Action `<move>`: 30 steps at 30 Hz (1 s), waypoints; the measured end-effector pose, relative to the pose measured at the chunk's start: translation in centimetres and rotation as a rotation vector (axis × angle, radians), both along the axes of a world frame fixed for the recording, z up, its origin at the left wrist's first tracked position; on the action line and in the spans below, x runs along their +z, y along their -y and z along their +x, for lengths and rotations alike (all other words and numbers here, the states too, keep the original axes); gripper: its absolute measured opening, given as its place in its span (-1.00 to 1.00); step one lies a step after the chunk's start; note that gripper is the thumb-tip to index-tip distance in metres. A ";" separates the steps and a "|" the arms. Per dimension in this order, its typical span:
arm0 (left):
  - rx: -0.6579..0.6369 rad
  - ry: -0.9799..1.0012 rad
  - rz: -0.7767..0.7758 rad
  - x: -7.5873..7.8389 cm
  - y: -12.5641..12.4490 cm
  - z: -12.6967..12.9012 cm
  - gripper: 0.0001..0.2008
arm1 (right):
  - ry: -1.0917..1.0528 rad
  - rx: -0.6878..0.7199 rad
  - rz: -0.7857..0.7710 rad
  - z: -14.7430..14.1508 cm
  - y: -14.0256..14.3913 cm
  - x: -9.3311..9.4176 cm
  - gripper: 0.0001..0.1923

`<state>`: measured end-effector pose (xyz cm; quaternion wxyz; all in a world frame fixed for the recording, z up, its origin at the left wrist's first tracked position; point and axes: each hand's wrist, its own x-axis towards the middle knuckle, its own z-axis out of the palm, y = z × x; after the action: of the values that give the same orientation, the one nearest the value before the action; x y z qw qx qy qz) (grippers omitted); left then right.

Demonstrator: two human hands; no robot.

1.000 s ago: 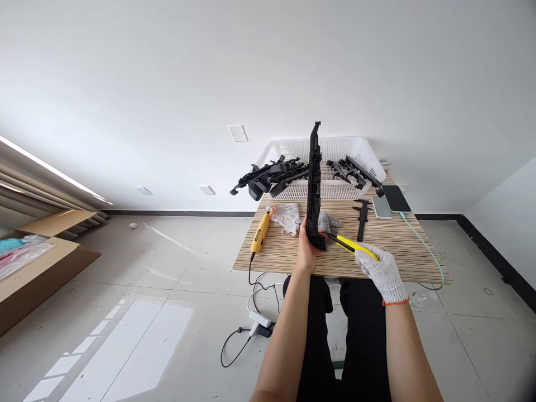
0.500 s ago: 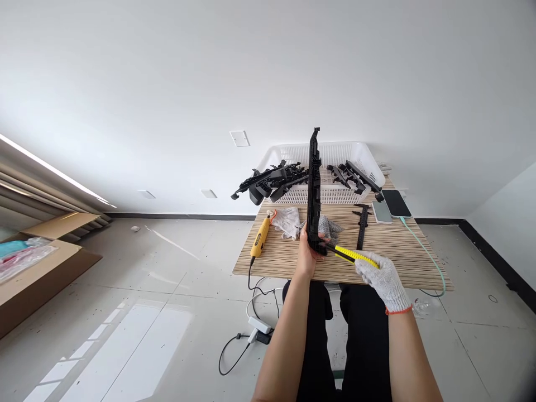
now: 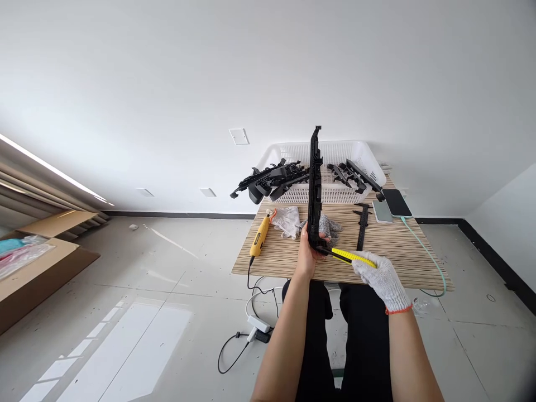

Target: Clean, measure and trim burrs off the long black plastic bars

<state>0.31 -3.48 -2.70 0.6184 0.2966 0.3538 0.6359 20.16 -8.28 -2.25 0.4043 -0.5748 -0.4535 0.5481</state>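
A: How far along is the trimming, would you say?

B: Midway on this piece, by my reading. The left hand (image 3: 307, 254), bare, has its grip clenched round the lower end of the long black plastic part (image 3: 314, 190), which stands upright above the near middle of the counter (image 3: 402, 245). The right hand (image 3: 382, 277), in a white knit glove, grips the yellow utility knife (image 3: 352, 257), its tip touching the part's bottom end, just beside the left fingers.

A: And what is left?

B: Likely plenty. Black parts (image 3: 272, 178) hang over the left rim of the white basket (image 3: 330, 167) at the far edge, and more lie inside it to the right. Which are finished I cannot tell.

A: What else, left to right?

B: A cardboard box (image 3: 42, 251) on the floor far left; a yellow rotary tool (image 3: 259, 237) on the counter's left side, its cord dropping to a power strip (image 3: 258, 326); a spare white glove (image 3: 288, 219) and a grey glove (image 3: 329, 226) behind the part; a black caliper (image 3: 362, 224); two phones (image 3: 389, 206) at far right, with a green cable (image 3: 427, 251).

A: Anything in the way?

B: The gloves lie near the work; the blade sits close to bare fingers.
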 end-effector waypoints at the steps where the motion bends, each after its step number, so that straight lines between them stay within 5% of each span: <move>1: -0.004 0.005 0.002 0.0 0.0 0.0 -0.25 | 0.004 -0.017 0.010 0.0 0.0 0.0 -0.38; 30: -0.017 -0.070 0.029 -0.7 -0.5 0.1 -0.33 | -0.006 -0.063 0.018 -0.6 -0.1 1.3 -0.55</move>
<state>0.37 -3.00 -3.39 0.6068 0.3305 0.3633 0.6250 19.58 -8.20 -0.97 0.4278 -0.5837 -0.4389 0.5326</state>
